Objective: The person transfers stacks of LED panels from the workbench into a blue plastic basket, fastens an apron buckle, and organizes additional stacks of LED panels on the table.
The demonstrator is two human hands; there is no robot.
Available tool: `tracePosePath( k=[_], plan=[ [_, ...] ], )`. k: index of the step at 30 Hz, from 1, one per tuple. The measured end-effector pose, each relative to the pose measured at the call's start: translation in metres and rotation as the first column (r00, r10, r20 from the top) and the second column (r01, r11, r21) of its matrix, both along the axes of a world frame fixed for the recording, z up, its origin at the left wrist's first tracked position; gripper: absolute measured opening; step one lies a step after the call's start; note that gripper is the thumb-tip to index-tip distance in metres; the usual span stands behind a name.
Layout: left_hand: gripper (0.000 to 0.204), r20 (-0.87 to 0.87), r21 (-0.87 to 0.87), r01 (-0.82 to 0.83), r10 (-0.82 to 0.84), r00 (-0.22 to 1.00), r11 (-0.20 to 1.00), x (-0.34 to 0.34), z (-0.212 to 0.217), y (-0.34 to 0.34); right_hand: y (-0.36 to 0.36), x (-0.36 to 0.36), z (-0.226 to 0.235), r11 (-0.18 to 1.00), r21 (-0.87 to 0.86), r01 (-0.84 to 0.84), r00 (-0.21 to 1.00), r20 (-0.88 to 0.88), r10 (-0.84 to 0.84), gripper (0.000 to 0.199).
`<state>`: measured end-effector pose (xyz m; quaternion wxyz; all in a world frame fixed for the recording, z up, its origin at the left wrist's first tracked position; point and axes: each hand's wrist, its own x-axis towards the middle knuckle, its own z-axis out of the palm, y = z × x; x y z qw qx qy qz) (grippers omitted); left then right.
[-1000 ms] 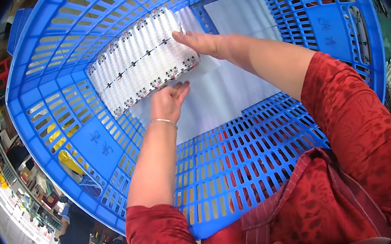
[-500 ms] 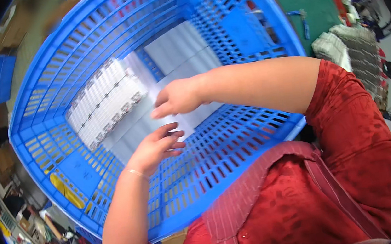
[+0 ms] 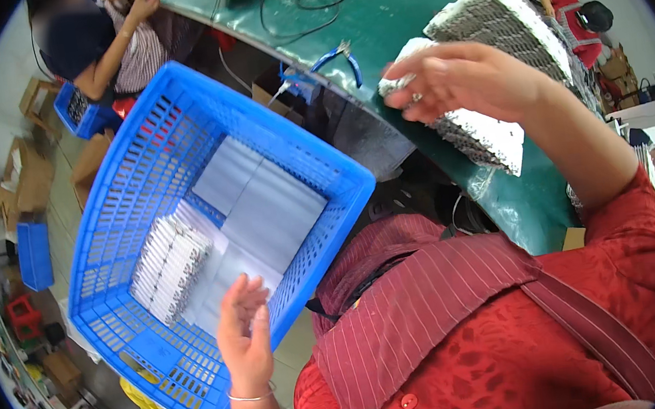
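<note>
right hand [image 3: 468, 75]: upper right of frame, raised over the green table [image 3: 395, 19], fingers closed on the near end of a white ribbed block [image 3: 489, 133]; the block hangs partly over the table edge.
left hand [image 3: 244, 335]: lower centre, open, fingers loosely spread, holds nothing; it sits over the near rim of the crate [image 3: 175, 141].
crate: blue, slatted, centre left, tilted in view.
in crate: one more block [image 3: 169, 267] of the same kind lies at the lower left of the floor, on pale liner sheets [image 3: 264, 212].
on table: a stack of similar grey parts [image 3: 500, 19], upper right, just behind the held block.
progress: my read, one block out and at the table, one left in the crate; the rest of the crate floor shows only liner.
other: a second person [image 3: 98, 37] sits at the upper left, busy with own work.
</note>
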<state>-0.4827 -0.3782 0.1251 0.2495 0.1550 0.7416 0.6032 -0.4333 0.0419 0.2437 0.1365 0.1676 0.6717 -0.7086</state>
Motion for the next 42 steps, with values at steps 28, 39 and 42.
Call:
tracePosePath(
  k=[28, 39, 42],
  plan=[
    [0.114, 0.145, -0.406, 0.632, -0.636, 0.758, 0.660, -0.080, -0.088, 0.483, 0.142, 0.226, -0.205, 0.152, -0.391, 0.908, 0.282, 0.300, -0.911, 0.072],
    [0.112, 0.186, -0.414, 0.662, -0.653, 0.734, 0.625, -0.087, -0.081, 0.492, 0.144, 0.203, -0.207, 0.189, -0.262, 0.946, 0.279, 0.365, -0.888, 0.069],
    [0.100, 0.236, -0.396, 0.540, -0.487, 0.841, 0.742, -0.086, -0.091, 0.481, 0.149, 0.214, -0.217, 0.206, -0.526, 0.825, 0.416, 0.320, -0.851, 0.068]
  ],
)
